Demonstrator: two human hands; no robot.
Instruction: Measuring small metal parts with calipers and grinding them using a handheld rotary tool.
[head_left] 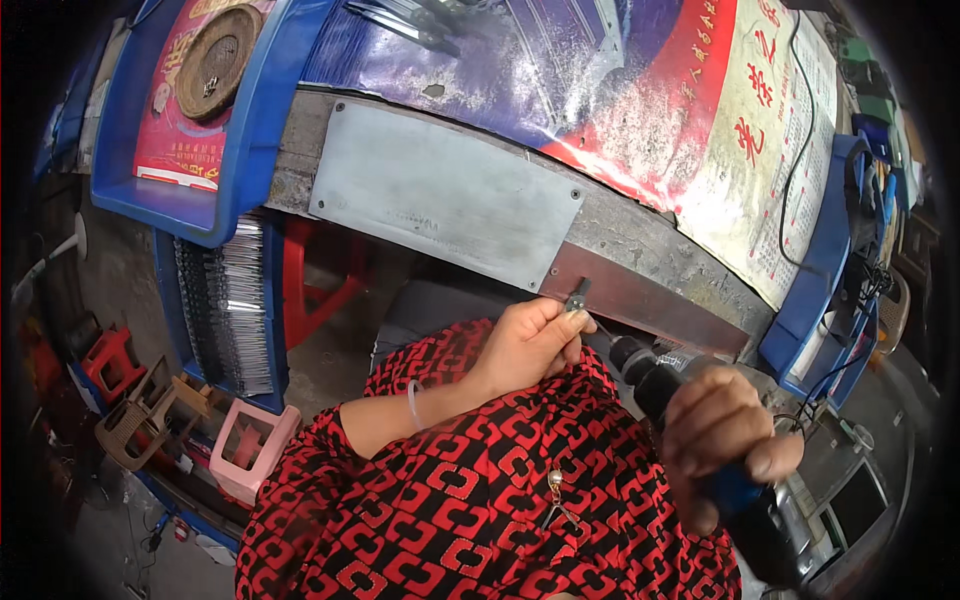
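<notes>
Close to the bench's front edge, my left hand (535,345) pinches a small dark metal part (577,296) between thumb and fingers. My right hand (720,430) is wrapped round a black and blue power drill (655,386). The drill's chuck points toward the left hand, and its thin bit reaches close to the pinched fingers. Whether the bit touches the part cannot be made out. Just beyond the left hand, a grey metal plate (440,190) is screwed to the bench edge, beside a reddish-brown strip (640,300).
At the far left, a blue bin (265,110) holds a round wooden dish (215,65). Below it, another blue bin is packed with rows of metal pieces (240,310). Printed sheets (640,110) cover the bench top, with metal strips (405,20) on them. A dark cable (788,190) runs down the right.
</notes>
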